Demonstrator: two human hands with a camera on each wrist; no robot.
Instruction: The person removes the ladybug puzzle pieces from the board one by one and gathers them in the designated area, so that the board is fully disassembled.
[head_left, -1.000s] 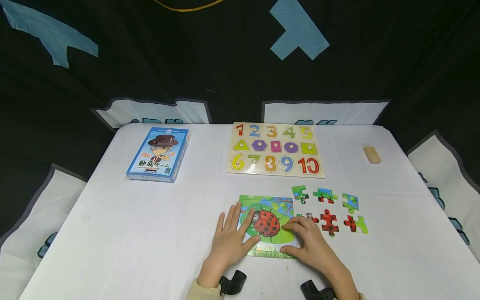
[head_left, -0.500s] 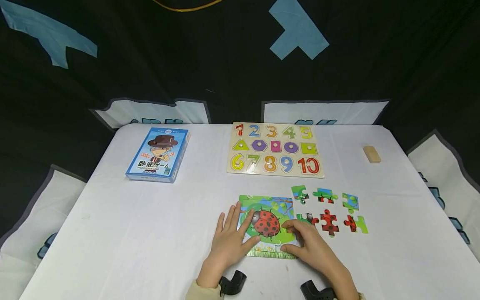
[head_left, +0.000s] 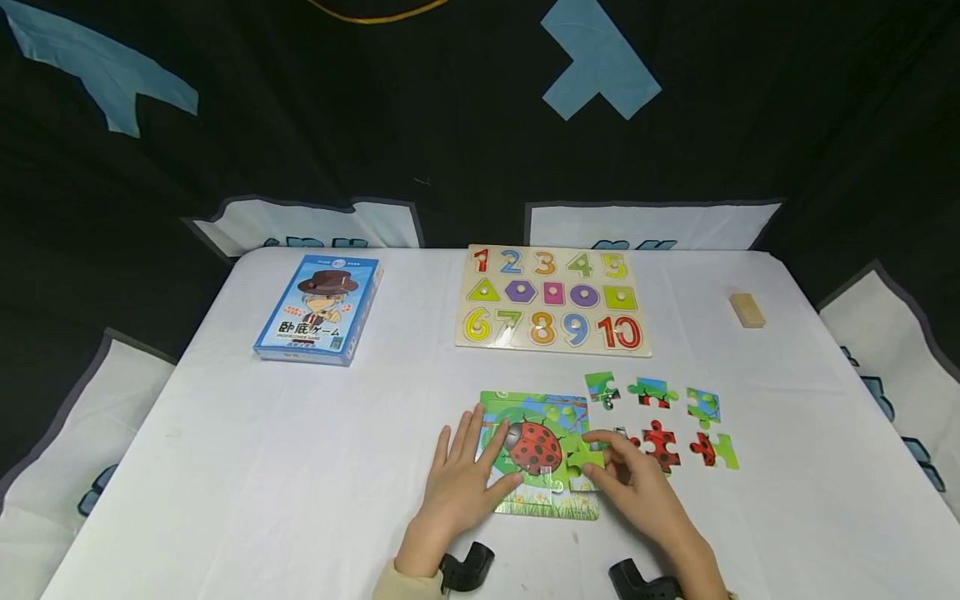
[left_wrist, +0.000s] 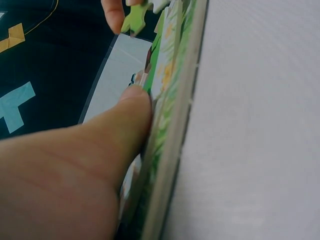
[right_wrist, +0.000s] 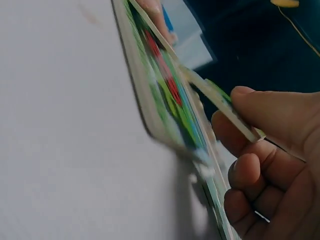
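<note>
A ladybug jigsaw puzzle lies in its tray near the front of the table. My left hand rests on its left side with fingers spread; in the left wrist view the thumb touches the puzzle's surface. My right hand pinches a green puzzle piece between thumb and fingers over the puzzle's right side. In the right wrist view this puzzle piece is tilted up from the board, and the other fingers are curled beneath. Part of the tray's right side is hidden behind the piece and hand.
Several loose puzzle pieces lie right of the tray, one partly hidden by the right hand. Behind stands a number-and-shape board. A blue game box is at the back left, a small wooden block at the back right.
The right hand, at the puzzle's right edge before, now holds a green piece raised out of the puzzle, its fingers drawn slightly right. The left hand has stayed put.
</note>
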